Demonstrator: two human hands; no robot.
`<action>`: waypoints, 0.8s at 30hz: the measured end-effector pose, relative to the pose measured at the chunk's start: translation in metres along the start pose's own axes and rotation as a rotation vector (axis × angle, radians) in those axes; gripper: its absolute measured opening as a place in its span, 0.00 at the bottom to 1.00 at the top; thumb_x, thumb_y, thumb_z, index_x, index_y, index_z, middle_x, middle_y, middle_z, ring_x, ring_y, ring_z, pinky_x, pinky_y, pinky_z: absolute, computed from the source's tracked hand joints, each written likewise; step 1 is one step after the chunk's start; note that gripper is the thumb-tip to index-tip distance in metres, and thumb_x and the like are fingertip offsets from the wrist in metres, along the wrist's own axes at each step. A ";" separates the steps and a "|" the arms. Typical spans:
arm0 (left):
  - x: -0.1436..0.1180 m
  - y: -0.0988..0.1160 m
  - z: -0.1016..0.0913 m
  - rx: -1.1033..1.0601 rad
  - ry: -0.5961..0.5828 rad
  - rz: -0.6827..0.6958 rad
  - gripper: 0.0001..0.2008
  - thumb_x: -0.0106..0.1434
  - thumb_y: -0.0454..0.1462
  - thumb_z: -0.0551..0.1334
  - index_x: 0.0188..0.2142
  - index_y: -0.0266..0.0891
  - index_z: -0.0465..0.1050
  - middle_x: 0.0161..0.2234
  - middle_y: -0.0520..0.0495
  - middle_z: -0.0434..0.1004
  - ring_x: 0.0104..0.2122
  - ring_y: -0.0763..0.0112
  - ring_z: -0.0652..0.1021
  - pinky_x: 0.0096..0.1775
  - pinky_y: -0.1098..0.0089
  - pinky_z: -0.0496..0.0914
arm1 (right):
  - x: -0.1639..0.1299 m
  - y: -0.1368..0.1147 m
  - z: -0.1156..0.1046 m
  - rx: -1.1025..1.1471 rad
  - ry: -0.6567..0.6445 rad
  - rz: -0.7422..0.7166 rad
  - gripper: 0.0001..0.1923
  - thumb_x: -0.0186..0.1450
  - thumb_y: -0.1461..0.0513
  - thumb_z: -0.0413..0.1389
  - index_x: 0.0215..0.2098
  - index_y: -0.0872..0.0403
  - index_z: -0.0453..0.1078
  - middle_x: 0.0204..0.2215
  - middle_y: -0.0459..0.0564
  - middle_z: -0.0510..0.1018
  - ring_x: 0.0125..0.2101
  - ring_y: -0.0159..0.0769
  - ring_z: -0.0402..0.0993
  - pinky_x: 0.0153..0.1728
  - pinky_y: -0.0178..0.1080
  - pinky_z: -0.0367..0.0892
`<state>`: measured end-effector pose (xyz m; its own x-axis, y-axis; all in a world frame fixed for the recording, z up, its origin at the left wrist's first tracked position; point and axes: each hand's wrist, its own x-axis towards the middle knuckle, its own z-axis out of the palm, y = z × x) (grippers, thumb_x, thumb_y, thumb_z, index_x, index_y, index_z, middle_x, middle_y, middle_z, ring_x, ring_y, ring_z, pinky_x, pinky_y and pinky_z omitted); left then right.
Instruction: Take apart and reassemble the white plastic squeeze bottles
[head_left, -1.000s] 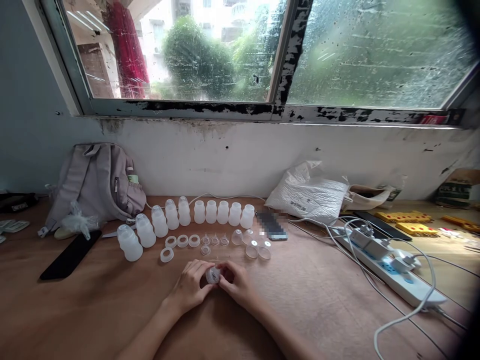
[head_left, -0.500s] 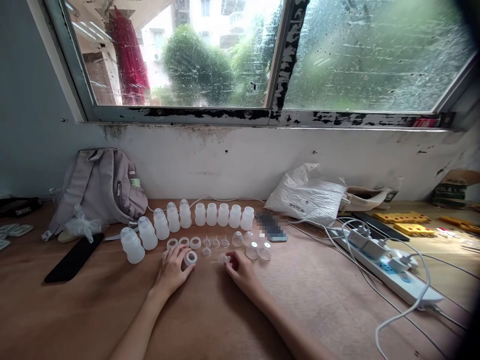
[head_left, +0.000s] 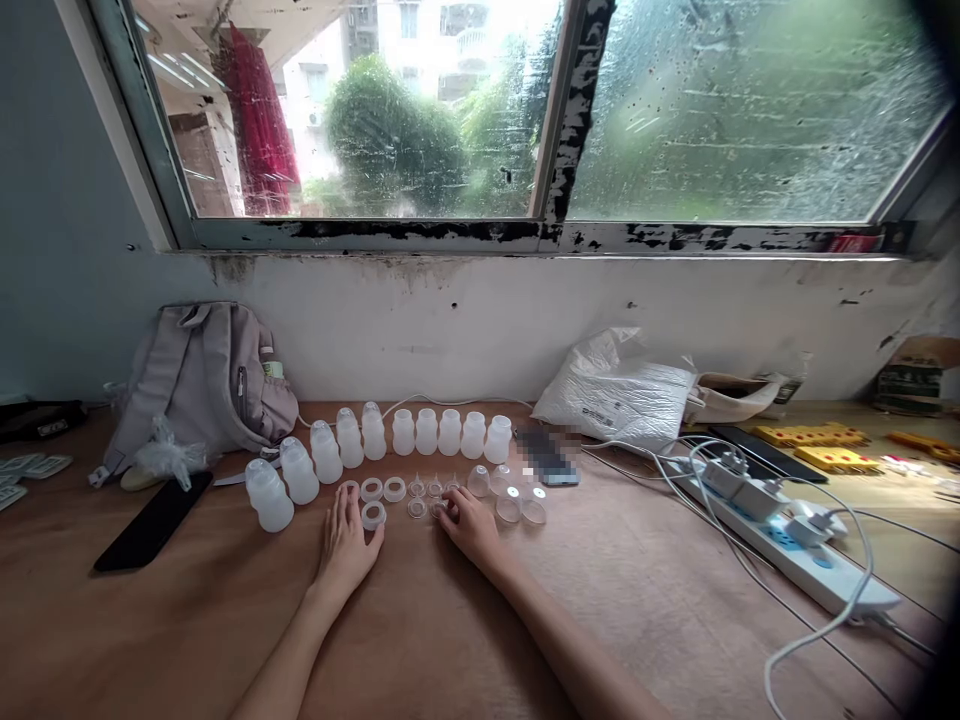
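My left hand [head_left: 349,548] rests on the table with its fingers stretched and thumb apart. A white ring collar [head_left: 373,516] lies flat between thumb and index finger, touching or nearly touching them. My right hand [head_left: 471,525] is closed with its fingertips on a small clear nipple-like silicone part [head_left: 436,509], partly hidden by the fingers. Beside it lies a similar clear part [head_left: 417,508], with several more behind. Other white ring collars [head_left: 394,489] lie behind my left hand. Clear domed caps [head_left: 508,506] sit to the right of my right hand.
Frosted bottles [head_left: 326,452] with domed caps stand at back left, and uncapped bottles [head_left: 449,433] at back centre. A phone [head_left: 559,474], silver bag [head_left: 619,385] and corded power strip [head_left: 787,540] are on the right. A backpack [head_left: 206,375] and black slab [head_left: 154,522] are left.
My right hand has moved forward and slightly left, bringing the clear part up to the others. The ring collar at my left hand, tilted before, now lies flat.
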<state>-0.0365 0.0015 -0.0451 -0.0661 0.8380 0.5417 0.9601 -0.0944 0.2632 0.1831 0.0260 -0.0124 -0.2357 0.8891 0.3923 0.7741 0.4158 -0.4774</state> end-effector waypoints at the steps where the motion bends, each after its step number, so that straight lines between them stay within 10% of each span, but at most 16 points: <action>1: 0.000 -0.001 0.002 -0.012 0.003 0.008 0.31 0.57 0.43 0.52 0.56 0.29 0.47 0.57 0.30 0.51 0.56 0.52 0.55 0.50 0.53 0.56 | 0.000 0.000 0.001 -0.007 -0.001 -0.004 0.08 0.60 0.60 0.47 0.36 0.52 0.65 0.33 0.47 0.72 0.30 0.31 0.70 0.26 0.31 0.60; 24: 0.004 0.005 -0.010 -0.056 0.034 0.074 0.26 0.58 0.40 0.52 0.55 0.35 0.53 0.55 0.37 0.57 0.55 0.54 0.58 0.51 0.50 0.56 | -0.008 0.012 -0.015 0.657 0.094 0.225 0.11 0.57 0.58 0.49 0.32 0.55 0.68 0.22 0.46 0.71 0.17 0.29 0.65 0.19 0.33 0.61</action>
<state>-0.0344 -0.0014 -0.0332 -0.0058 0.8093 0.5873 0.9461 -0.1857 0.2653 0.2029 0.0209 -0.0089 -0.0362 0.9593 0.2802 0.2752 0.2791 -0.9200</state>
